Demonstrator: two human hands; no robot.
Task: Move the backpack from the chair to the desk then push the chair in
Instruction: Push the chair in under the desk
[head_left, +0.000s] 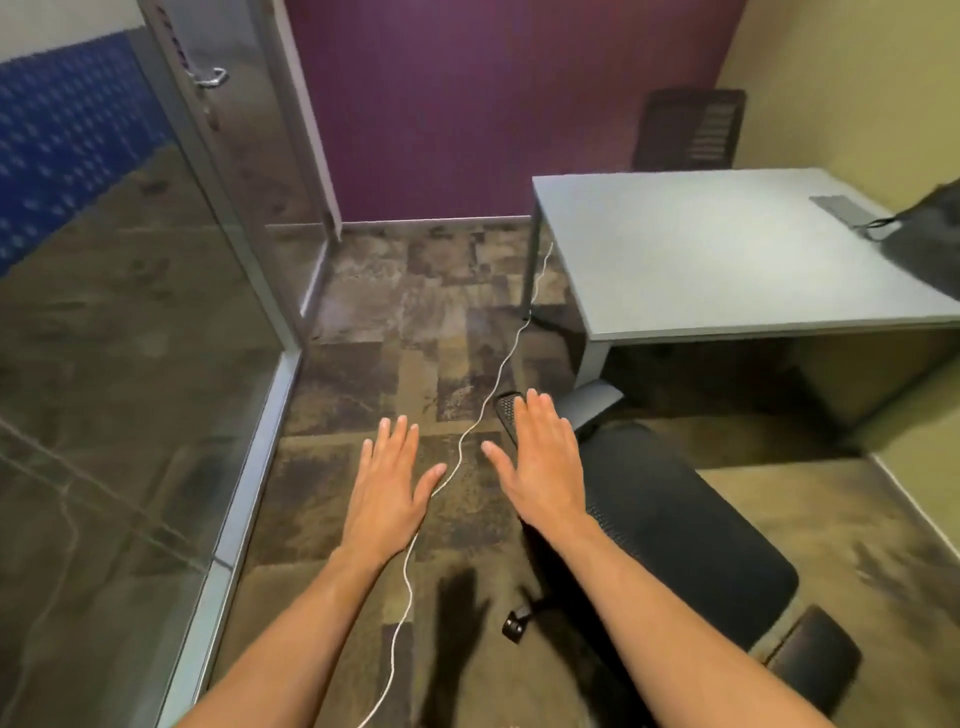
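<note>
Both palms flat, fingers spread, empty: left hand (387, 480), right hand (540, 467) at centre. Black office chair (675, 530) just right of them; backpack (930, 244) on grey desk (701, 260), far right. White cord (467, 441) between hands.

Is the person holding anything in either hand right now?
No. The left hand and right hand are both open and flat, fingers spread, hovering above the floor. The right one is over the chair without gripping it.

desk (717, 260): grey, dark backpack (930, 244) at right edge | floor (363, 312): patterned carpet, white cord (498, 379), chair (675, 530)
</note>
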